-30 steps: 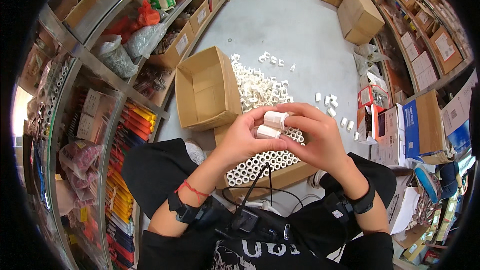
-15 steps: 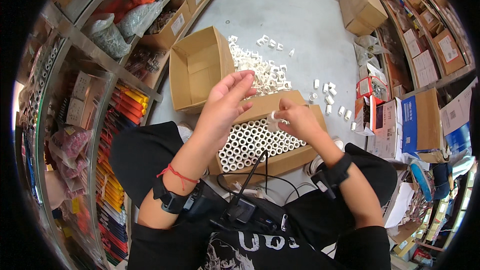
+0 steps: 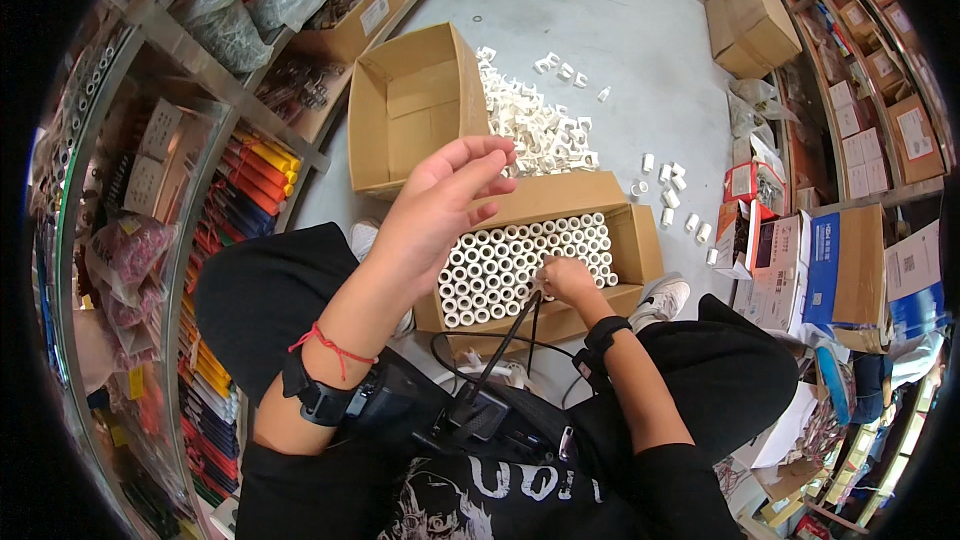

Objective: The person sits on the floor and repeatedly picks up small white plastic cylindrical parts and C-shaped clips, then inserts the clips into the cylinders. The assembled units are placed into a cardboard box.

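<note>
White tubular pipe fittings [image 3: 490, 262] stand on end in packed rows inside an open cardboard box [image 3: 640, 230] between my legs. Down at the right part of these rows, my right hand [image 3: 570, 280] has its fingertips closed on a white pipe fitting, which is mostly hidden by the fingers. My left hand [image 3: 452, 202] is raised over the box's far left corner. Its fingers are curled towards the thumb, and what they hold, if anything, is hidden. Beyond it lies a heap of white pipe clips [image 3: 540, 130] on the floor.
An open cardboard carton [image 3: 400, 105] lies beyond the left hand. Several loose white fittings [image 3: 672, 180] are scattered on the floor at right. Shelving [image 3: 215, 70] lines the left side, and small cartons [image 3: 775, 250] stand at right. A black cable [image 3: 440, 345] hangs before the near box edge.
My right hand has gone down from above the box to the rows with the fitting. My left hand stays raised with curled fingers. The whole view has shifted slightly.
</note>
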A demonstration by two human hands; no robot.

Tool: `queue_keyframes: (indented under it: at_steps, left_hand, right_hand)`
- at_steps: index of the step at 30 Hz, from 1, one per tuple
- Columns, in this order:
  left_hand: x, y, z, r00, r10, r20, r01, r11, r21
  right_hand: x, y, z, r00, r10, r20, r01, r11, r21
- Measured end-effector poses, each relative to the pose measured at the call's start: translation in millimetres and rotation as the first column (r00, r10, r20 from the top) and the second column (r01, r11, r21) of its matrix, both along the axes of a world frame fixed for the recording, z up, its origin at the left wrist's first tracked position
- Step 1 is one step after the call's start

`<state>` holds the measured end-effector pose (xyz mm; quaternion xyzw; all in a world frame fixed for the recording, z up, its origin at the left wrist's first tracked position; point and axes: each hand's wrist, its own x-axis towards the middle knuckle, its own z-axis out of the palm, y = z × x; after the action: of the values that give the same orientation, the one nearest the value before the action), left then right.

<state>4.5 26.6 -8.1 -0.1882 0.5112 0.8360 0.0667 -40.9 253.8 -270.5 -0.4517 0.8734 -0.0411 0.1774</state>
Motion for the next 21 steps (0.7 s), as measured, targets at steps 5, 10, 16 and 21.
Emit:
queue_keyframes:
  at_steps: [5,10,16,21]
  left_hand:
    - [2,-4,-2,1.000,-0.018,-0.002,0.018,1.000,-0.017]
    - [3,-3,0,1.000,0.002,0.005,-0.001,1.000,-0.022]
    - [2,0,0,1.000,-0.013,0.000,0.013,1.000,-0.024]
    - [2,-1,-2,1.000,-0.003,0.015,0.004,0.999,-0.033]
  right_hand:
    - [7,5,-3,0.999,-0.033,-0.004,0.033,0.999,0.028]
    - [10,6,-1,0.999,-0.020,0.026,0.020,1.000,-0.003]
    - [12,6,2,0.982,-0.101,0.161,0.117,0.989,-0.092]
    - [12,4,2,0.882,-0.311,0.354,0.356,0.932,-0.066]
